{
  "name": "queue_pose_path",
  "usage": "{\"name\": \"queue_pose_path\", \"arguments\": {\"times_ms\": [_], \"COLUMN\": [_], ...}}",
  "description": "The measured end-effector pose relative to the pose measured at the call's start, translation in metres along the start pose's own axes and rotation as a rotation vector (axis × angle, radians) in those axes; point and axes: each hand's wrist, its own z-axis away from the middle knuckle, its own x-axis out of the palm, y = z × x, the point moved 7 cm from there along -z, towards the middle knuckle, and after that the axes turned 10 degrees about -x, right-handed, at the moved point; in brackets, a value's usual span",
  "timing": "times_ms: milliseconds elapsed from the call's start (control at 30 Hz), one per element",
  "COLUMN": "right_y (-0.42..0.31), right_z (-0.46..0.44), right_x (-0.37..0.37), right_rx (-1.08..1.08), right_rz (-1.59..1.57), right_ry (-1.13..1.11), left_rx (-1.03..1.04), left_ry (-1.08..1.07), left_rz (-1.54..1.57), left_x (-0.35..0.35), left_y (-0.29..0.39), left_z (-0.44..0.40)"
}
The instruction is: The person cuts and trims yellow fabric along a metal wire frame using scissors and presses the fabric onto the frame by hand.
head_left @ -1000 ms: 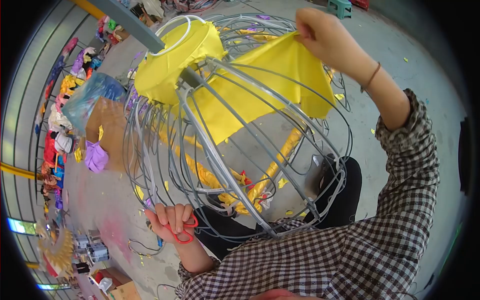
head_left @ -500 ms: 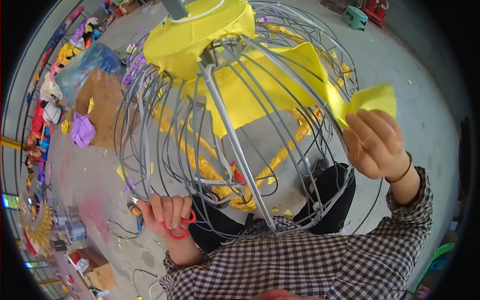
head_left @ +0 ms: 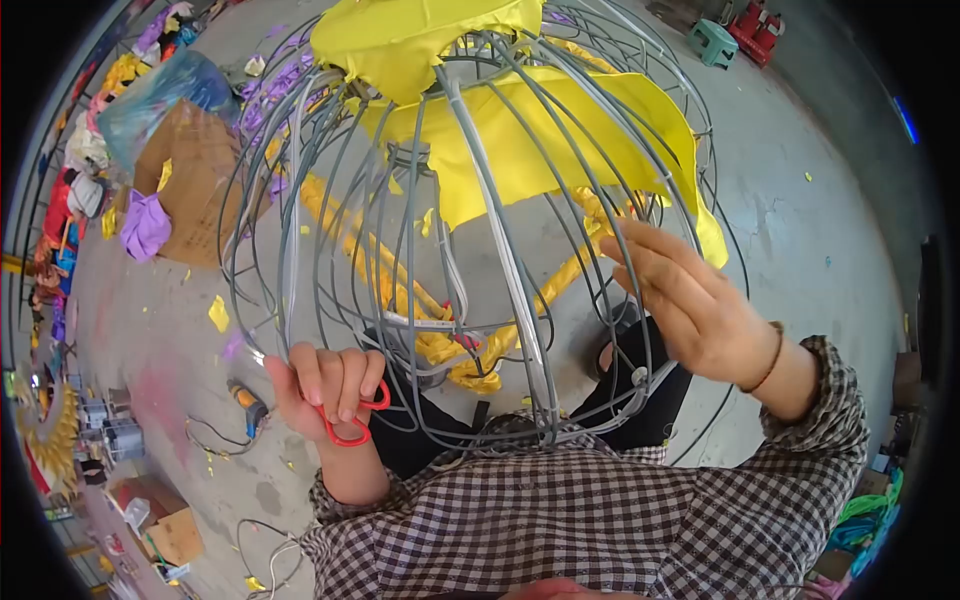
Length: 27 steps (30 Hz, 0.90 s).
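Note:
My left hand (head_left: pixel 328 392) is closed around a pair of red-handled scissors (head_left: pixel 350 432) beside the lower left of a large wire frame (head_left: pixel 522 300). The frame is a round cage of bent grey rods, standing over my legs. A loose piece of yellow cloth (head_left: pixel 540 150) lies along the inside of the upper rods, and its right end hangs down outside them. More yellow cloth covers the top cap (head_left: pixel 420 40). My right hand (head_left: pixel 700 315) is at the right-hand rods, below the cloth's end, with fingers stretched out and apart. No cloth is in it.
Yellow-wrapped tubing (head_left: pixel 560 285) runs inside the cage. At left are an open cardboard box (head_left: pixel 190 195), a purple cloth bundle (head_left: pixel 147 226) and an orange-and-black tool (head_left: pixel 247 408) with a cord. A green stool (head_left: pixel 712 43) stands far right. Scraps dot the floor.
My right hand has let go of the yellow cloth's end and moved down and left to the rods. The cloth's end now droops. The scissors stay in my left hand.

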Motion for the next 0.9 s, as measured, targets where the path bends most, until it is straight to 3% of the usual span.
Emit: {"name": "queue_pose_path", "arguments": {"times_ms": [100,167,200,267,467,700,900], "right_y": [0.012,0.026,0.033,0.025,0.029,0.037,0.037], "right_z": [0.009,0.020,0.018,-0.002,-0.011,-0.015,-0.047], "right_x": [0.033,0.059,0.070,0.074,0.079,0.103,0.095], "right_rx": [0.334,0.548,0.549,0.077,0.100,0.098,-0.021], "right_rz": [-0.427,-0.725,-0.725,-0.136,0.078,0.422,0.691], "right_ry": [0.087,-0.024,-0.033,-0.072,0.013,-0.075,-0.009], "left_rx": [0.001,-0.005,-0.010,-0.027,-0.040,-0.069,-0.079], "left_ry": [0.004,0.001,-0.003,-0.014,-0.030,-0.033,-0.045], "left_rz": [0.039,0.046,0.048,0.055,0.128,0.124,0.141], "left_x": [0.001,0.001,0.000,0.001,0.003,0.004,0.003], "left_y": [0.001,0.001,0.001,-0.001,-0.002,-0.005,-0.005], "left_z": [0.000,-0.001,-0.001,0.001,-0.002,-0.005,-0.010]}}
